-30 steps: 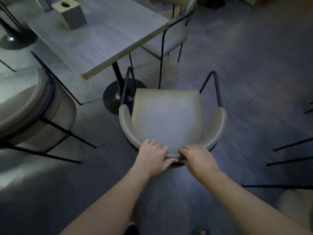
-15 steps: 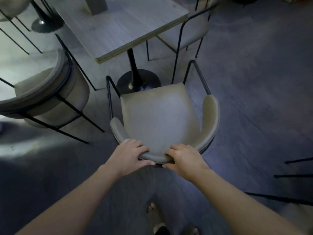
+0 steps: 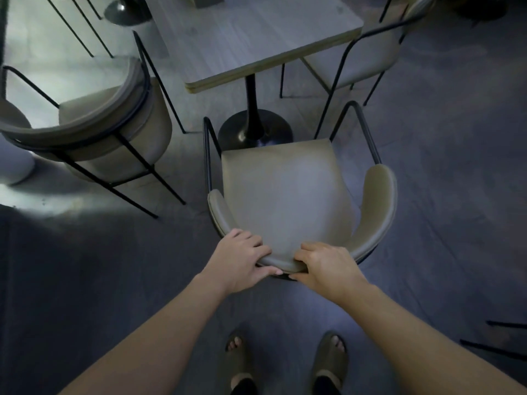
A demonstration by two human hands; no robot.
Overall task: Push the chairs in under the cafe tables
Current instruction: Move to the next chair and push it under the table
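A beige padded armchair with a thin black metal frame (image 3: 288, 192) stands on the dark grey floor (image 3: 445, 195), its seat facing a square pale wood-grain cafe table (image 3: 251, 38). The seat's front edge sits just at the round black pedestal base (image 3: 255, 129) of that table, and most of the seat lies clear of the tabletop, so the chair is not yet tucked under.

Both hands grip the top of the curved backrest, close together with a short stretch of rim between them. The left hand (image 3: 242, 259) has fingers curled over the rim onto the inner side and its thumb pressed along the outer back. The right hand (image 3: 325, 265) clamps the rim the same way, thumb underneath.

Below the forearms, two feet in dark open-toed sandals (image 3: 330, 357) stand on the floor just behind the chair.

To the left, a second beige round-backed chair (image 3: 94, 124) stands beside the table, turned partly away. On the table's far right side a third beige chair with black legs (image 3: 359, 55) sits with its seat partly under the tabletop. Thin black chair legs (image 3: 499, 337) show at the right edge.
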